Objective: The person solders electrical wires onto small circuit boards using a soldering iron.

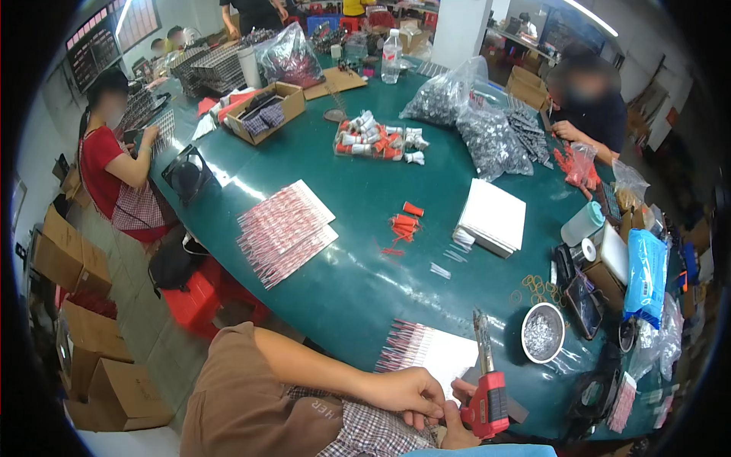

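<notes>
My left hand (408, 393) is closed in a pinch near the front edge of the green table (358, 266). What lies between its fingertips is too small to make out. Close against it, my right hand (459, 431) also has its fingers drawn together, partly hidden by a red-and-black tool (487, 407) with a metal barrel pointing up and away. Whether the right hand touches that tool, I cannot tell. Just beyond the hands lies a white card (449, 352) with a row of thin red-and-white strands along its left side.
Stacked cards with similar strands (285, 228) lie left of centre. Orange pieces (403, 227), blank white cards (493, 215) and a bowl of small silvery parts (543, 333) are nearer the right. Beyond sit bags of metal parts (495, 141). Two people (122, 167) (590, 103) work across the table.
</notes>
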Demonstrator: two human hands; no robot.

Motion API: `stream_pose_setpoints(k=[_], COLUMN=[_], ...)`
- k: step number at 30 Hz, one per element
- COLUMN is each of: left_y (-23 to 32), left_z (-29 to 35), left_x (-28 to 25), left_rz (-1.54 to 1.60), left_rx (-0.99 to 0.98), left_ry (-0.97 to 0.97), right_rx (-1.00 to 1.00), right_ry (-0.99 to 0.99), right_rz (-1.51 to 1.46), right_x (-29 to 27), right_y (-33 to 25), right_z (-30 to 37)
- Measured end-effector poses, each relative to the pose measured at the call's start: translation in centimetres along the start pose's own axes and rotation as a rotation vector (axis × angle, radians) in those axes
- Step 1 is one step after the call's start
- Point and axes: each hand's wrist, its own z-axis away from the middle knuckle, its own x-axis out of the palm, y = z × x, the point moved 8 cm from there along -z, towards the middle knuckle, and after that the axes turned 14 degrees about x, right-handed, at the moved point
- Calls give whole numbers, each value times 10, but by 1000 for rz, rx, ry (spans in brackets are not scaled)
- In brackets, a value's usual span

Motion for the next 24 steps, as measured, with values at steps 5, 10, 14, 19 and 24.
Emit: stream_pose_setpoints(k=[5, 10, 14, 19, 24], left_y=[5, 40, 91, 125, 116], left_z=[15, 17, 15, 9, 2], left_x=[0, -36, -85, -107, -96], left_rz=[-54, -303, -842, -1418, -1699], left_rx=[-2, 149, 290, 539, 646], left_ry=[-21, 88, 292, 343, 268], right_rx=[-46, -153, -175, -209, -132], right_ry=[105, 151, 183, 193, 202], right_rz=[-81, -56, -223, -299, -294], right_x=[1, -7, -17, -24, -27], right_y=[-2, -14, -8, -8, -2], right_z=[12, 3, -4, -6, 2])
